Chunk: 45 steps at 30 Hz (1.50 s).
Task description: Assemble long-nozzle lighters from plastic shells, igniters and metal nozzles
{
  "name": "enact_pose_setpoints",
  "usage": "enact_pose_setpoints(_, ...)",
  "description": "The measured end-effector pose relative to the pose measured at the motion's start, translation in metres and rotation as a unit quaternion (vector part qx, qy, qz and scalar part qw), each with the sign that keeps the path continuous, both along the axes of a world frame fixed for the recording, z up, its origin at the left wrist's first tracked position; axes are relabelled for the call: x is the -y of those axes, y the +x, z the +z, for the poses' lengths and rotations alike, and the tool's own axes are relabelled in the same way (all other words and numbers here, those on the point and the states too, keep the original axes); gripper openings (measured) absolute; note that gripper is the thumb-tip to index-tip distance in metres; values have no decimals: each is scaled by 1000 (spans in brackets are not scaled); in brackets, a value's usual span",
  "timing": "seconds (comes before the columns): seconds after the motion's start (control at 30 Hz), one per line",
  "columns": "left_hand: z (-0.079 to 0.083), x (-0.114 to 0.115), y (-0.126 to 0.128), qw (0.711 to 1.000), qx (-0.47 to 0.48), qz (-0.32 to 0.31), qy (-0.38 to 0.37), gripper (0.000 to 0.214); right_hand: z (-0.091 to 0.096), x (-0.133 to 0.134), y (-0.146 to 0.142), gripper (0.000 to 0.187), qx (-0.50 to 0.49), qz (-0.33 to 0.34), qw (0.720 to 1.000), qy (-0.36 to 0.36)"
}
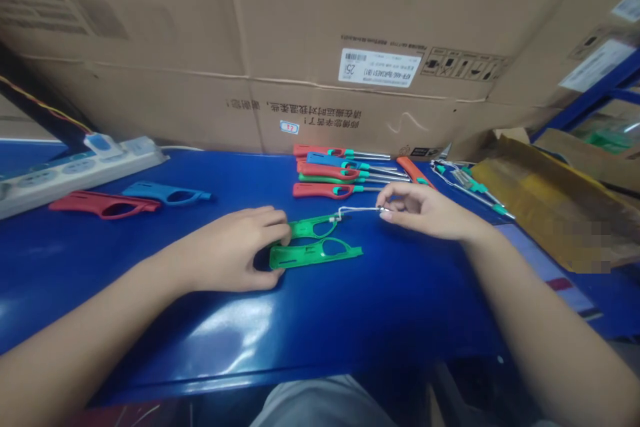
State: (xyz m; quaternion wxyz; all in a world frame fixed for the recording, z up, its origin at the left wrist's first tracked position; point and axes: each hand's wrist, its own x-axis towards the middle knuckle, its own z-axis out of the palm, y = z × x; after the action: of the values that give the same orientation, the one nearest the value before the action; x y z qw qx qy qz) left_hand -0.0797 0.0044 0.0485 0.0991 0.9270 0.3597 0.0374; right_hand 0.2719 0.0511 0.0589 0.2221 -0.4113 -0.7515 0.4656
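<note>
My left hand curls around the handle ends of two green plastic lighter casing halves, its fingers on the far half and its thumb against the near half. Both halves lie side by side on the blue table, each with a trigger opening. From the tip of the far half a thin white wire runs to the right. My right hand pinches the wire's other end between thumb and fingertips, at a small dark piece too tiny to make out.
Behind the hands lies a pile of assembled red and blue long-nosed lighters. Red and blue casing pieces lie at left beside a white power strip. Metal rods with green parts and a brown-yellow bag are at right. A cardboard wall stands behind.
</note>
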Motion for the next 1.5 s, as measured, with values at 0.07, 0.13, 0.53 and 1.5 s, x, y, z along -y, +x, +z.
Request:
enact_pose_setpoints(0.07, 0, -1, -1, 1000, 2, -4, 14, 20, -5, 1, -7, 34, 3, 25, 1000, -1)
enact_pose_setpoints(0.13, 0, -1, 0, 999, 13, -3, 40, 24, -10, 3, -12, 30, -4, 41, 999, 1)
enact_pose_setpoints(0.53, -24, 7, 23, 971, 232, 8, 51, 15, -18, 22, -43, 27, -58, 53, 996, -36)
enact_pose_setpoints(1.5, -27, 7, 22, 983, 173, 6, 61, 23, -6, 21, -28, 22, 100, 149, 984, 15)
